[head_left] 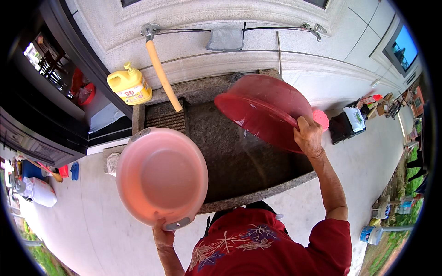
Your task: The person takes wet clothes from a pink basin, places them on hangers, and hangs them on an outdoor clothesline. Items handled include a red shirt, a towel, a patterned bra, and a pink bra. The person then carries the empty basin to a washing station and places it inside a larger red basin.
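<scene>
My left hand [163, 231] grips the lower rim of a pink plastic basin [161, 170] with grey handles, close to one handle. The basin's inside faces up, and it covers the left part of a stone sink [239, 170]. My right hand [309, 135] is closed on the rim of a dark red basin [271, 108]. That basin is tilted over the sink's right side, and a little water shows below its lower edge. A ribbed washboard slope [166, 116] is at the sink's left end.
A yellow pump jug [130, 86] stands on the sink's back left corner. From a wall tap [149, 31] hangs a tan hose [163, 76]. A grey cloth [225, 39] hangs on the pipe. Right of the sink are a pink object [321, 119] and a black container [346, 128].
</scene>
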`<act>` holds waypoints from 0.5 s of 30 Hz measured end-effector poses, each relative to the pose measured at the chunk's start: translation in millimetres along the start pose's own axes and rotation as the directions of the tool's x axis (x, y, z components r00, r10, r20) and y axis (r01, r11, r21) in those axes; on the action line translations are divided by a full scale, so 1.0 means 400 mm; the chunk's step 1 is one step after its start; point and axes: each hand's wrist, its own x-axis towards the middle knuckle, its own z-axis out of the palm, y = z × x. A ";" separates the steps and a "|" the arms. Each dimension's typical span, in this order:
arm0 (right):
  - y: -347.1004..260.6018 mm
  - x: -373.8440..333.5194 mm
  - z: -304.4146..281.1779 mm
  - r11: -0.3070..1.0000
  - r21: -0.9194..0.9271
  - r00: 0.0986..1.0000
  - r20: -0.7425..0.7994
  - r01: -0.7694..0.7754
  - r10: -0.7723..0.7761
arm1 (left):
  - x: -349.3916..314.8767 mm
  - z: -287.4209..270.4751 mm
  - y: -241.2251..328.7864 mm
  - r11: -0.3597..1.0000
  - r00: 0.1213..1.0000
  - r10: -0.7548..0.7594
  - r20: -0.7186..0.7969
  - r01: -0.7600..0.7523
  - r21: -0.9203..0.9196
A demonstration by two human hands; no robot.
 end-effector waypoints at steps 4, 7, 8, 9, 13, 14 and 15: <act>0.004 0.037 -0.067 0.976 -0.040 0.973 -0.078 0.216 -0.218 | -0.002 0.001 -0.003 1.000 0.999 0.019 0.034 -0.018 -0.018; -0.003 0.067 -0.125 0.961 -0.055 0.952 -0.135 0.270 -0.275 | -0.004 -0.011 -0.009 1.000 0.999 0.018 0.036 -0.018 -0.023; -0.003 0.073 -0.141 0.961 -0.052 0.948 -0.157 0.272 -0.277 | -0.005 -0.013 -0.010 1.000 0.999 0.014 0.035 -0.013 -0.022; -0.004 0.077 -0.156 0.960 -0.051 0.944 -0.175 0.276 -0.280 | -0.008 -0.011 -0.013 1.000 0.999 0.030 0.032 -0.030 0.000; -0.006 0.076 -0.203 0.958 -0.060 0.931 -0.228 0.280 -0.286 | -0.002 -0.022 -0.024 0.997 0.996 0.072 0.045 -0.074 0.036; -0.008 0.073 -0.213 0.960 -0.059 0.931 -0.235 0.274 -0.280 | 0.000 -0.027 -0.027 0.996 0.996 0.077 0.055 -0.079 0.033; -0.009 0.071 -0.221 0.962 -0.058 0.931 -0.244 0.267 -0.273 | -0.003 -0.025 -0.030 0.996 0.995 0.085 0.057 -0.087 0.035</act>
